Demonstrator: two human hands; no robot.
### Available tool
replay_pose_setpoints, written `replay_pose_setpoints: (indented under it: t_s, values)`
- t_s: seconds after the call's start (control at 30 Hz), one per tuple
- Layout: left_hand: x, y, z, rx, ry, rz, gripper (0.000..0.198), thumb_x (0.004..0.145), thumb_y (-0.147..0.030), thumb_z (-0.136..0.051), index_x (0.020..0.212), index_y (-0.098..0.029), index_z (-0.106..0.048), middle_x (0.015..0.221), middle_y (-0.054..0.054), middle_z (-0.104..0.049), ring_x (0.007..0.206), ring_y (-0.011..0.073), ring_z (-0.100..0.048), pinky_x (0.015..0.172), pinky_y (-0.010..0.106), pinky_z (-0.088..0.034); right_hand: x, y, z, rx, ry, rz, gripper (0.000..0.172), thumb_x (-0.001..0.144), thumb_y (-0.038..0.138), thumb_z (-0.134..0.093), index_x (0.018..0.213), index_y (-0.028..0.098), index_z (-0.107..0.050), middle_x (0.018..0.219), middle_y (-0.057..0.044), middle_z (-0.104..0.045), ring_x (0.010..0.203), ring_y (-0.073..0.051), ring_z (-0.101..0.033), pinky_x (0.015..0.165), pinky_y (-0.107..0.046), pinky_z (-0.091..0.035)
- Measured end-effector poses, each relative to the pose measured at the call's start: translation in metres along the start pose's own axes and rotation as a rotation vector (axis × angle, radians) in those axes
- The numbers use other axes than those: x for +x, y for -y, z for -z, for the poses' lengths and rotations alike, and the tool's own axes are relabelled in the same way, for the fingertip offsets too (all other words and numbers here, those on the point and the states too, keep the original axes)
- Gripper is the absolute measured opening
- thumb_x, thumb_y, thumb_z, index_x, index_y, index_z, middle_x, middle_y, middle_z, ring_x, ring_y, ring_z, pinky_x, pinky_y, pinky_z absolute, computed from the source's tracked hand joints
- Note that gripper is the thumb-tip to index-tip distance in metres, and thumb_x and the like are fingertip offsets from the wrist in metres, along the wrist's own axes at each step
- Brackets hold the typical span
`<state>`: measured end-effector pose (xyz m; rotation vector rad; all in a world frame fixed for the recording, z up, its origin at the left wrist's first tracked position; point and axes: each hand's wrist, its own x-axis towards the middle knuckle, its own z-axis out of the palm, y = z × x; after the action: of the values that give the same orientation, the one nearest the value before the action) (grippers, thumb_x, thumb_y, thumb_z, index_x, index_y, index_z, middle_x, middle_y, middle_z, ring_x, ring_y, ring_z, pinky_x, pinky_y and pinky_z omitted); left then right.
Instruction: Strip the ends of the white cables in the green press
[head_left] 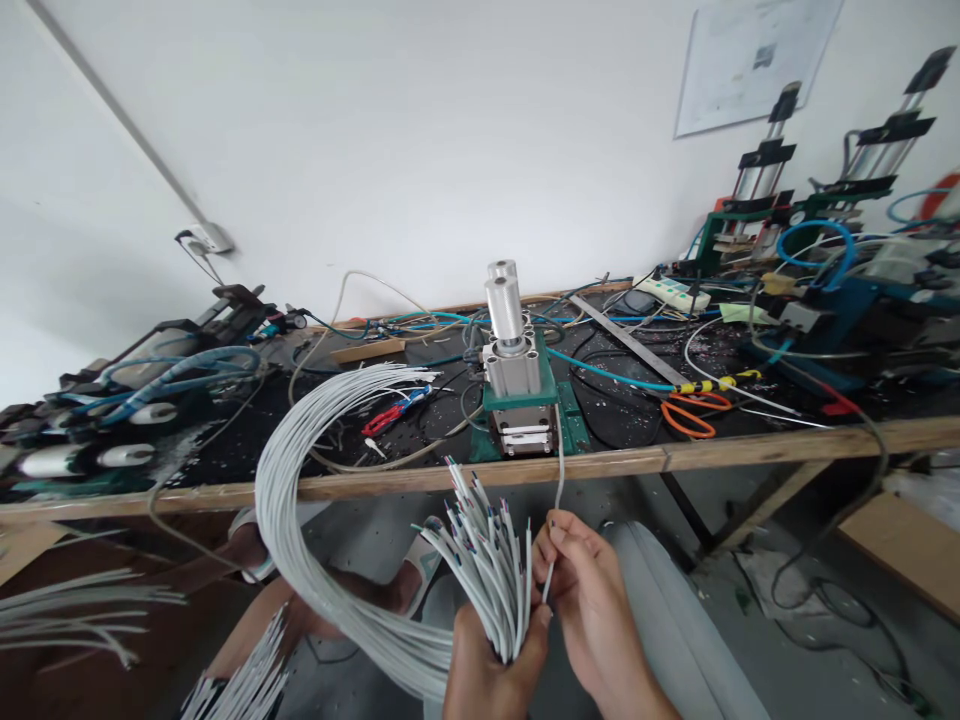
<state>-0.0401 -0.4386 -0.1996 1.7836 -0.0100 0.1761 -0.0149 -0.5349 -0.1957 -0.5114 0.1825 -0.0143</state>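
Observation:
My left hand [487, 670] is wrapped around a thick bundle of white cables [289, 490]. Their cut ends, with small coloured wire tips, fan upward out of the fist, while the rest loops over the bench edge to the left. Right beside it, my right hand [589, 590] pinches a single white cable between thumb and fingers. A pale cord [561, 475] runs from those fingers up to the small pneumatic press [516, 370]; whether it is the same cable I cannot tell. The press has a knurled silver top and a green base at the bench's front edge.
Red-and-blue handled pliers [397, 408] and a steel ruler [626, 340] lie on the black bench [442, 437]. More machines stand left and right among hoses. An orange cord [694, 415] lies right. Another person's legs and more cables [247, 670] are at lower left.

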Motion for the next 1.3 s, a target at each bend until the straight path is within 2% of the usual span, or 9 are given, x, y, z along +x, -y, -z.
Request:
replay_pose_setpoints:
  t_s: [0.27, 0.5, 0.7, 0.87, 0.93, 1.0, 1.1, 1.17, 1.3]
  values:
    - [-0.002, 0.006, -0.003, -0.055, 0.001, 0.009, 0.034, 0.076, -0.027, -0.065, 0.105, -0.022, -0.081, 0.105, 0.006, -0.082, 0.103, 0.0281, -0.076, 0.097, 0.035, -0.058, 0.0, -0.002, -0.005, 0.035, 0.045, -0.047, 0.034, 0.073, 0.035, -0.086, 0.071, 0.019, -0.055, 0.058, 0.005, -0.049, 0.053, -0.008, -0.041, 0.049, -0.019, -0.036]
    - [-0.001, 0.006, -0.001, -0.063, 0.038, -0.009, 0.028, 0.076, -0.026, -0.065, 0.098, -0.022, -0.082, 0.096, 0.004, -0.083, 0.095, 0.0255, -0.078, 0.088, 0.029, -0.06, 0.001, -0.007, 0.0, -0.02, 0.053, -0.006, 0.037, 0.075, 0.041, -0.086, 0.073, 0.02, -0.055, 0.057, 0.005, -0.049, 0.051, -0.008, -0.037, 0.046, -0.019, -0.033]
    - [0.0, 0.012, -0.003, -0.044, 0.023, 0.014, 0.036, 0.077, -0.028, -0.064, 0.108, -0.021, -0.081, 0.109, 0.007, -0.082, 0.107, 0.0286, -0.075, 0.098, 0.035, -0.057, 0.004, -0.007, -0.001, 0.051, -0.007, -0.007, 0.031, 0.072, 0.031, -0.086, 0.075, 0.019, -0.057, 0.059, 0.008, -0.044, 0.052, -0.008, -0.041, 0.048, -0.019, -0.036]
    - [0.002, 0.015, -0.003, -0.025, -0.012, -0.049, 0.03, 0.078, -0.034, -0.066, 0.098, -0.02, -0.082, 0.095, 0.008, -0.082, 0.1, 0.0285, -0.076, 0.1, 0.037, -0.056, 0.003, -0.006, -0.003, -0.022, -0.009, 0.04, 0.029, 0.079, 0.032, -0.08, 0.072, 0.021, -0.055, 0.061, 0.006, -0.048, 0.055, -0.009, -0.045, 0.051, -0.02, -0.038]
    - [0.003, 0.016, -0.002, -0.021, -0.014, -0.052, 0.027, 0.078, -0.039, -0.069, 0.091, -0.019, -0.082, 0.083, 0.008, -0.081, 0.089, 0.0281, -0.077, 0.09, 0.036, -0.06, 0.007, -0.005, -0.003, -0.081, -0.027, 0.084, 0.03, 0.081, 0.033, -0.078, 0.07, 0.02, -0.054, 0.062, 0.005, -0.05, 0.057, -0.01, -0.047, 0.054, -0.02, -0.04]
    - [0.005, 0.016, -0.003, -0.006, -0.025, -0.022, 0.028, 0.077, -0.045, -0.073, 0.083, -0.019, -0.08, 0.068, 0.007, -0.077, 0.07, 0.0261, -0.076, 0.07, 0.032, -0.063, 0.015, -0.004, -0.003, -0.121, -0.04, 0.113, 0.029, 0.081, 0.033, -0.078, 0.069, 0.02, -0.055, 0.063, 0.005, -0.053, 0.059, -0.01, -0.05, 0.056, -0.019, -0.041]
    - [0.01, 0.012, -0.006, -0.005, -0.063, 0.03, 0.029, 0.077, -0.047, -0.074, 0.078, -0.017, -0.077, 0.056, 0.004, -0.072, 0.05, 0.0211, -0.067, 0.051, 0.027, -0.056, 0.03, 0.001, -0.004, -0.144, -0.043, 0.129, 0.026, 0.079, 0.032, -0.079, 0.069, 0.019, -0.058, 0.062, 0.004, -0.056, 0.059, -0.011, -0.053, 0.059, -0.02, -0.043]
    - [0.016, 0.006, -0.009, -0.009, -0.118, 0.045, 0.026, 0.076, -0.044, -0.074, 0.076, -0.017, -0.076, 0.062, 0.005, -0.074, 0.057, 0.0215, -0.07, 0.058, 0.028, -0.057, 0.04, 0.004, -0.007, -0.153, -0.041, 0.138, 0.025, 0.077, 0.032, -0.079, 0.068, 0.019, -0.059, 0.061, 0.004, -0.058, 0.059, -0.011, -0.055, 0.06, -0.022, -0.044]
    - [0.026, -0.008, -0.016, -0.032, -0.21, 0.039, 0.026, 0.075, -0.041, -0.072, 0.084, -0.017, -0.078, 0.083, 0.007, -0.08, 0.083, 0.0273, -0.075, 0.084, 0.035, -0.059, 0.056, 0.009, -0.012, -0.161, -0.043, 0.147, 0.024, 0.073, 0.032, -0.079, 0.068, 0.019, -0.059, 0.061, 0.004, -0.06, 0.058, -0.013, -0.058, 0.06, -0.025, -0.046]
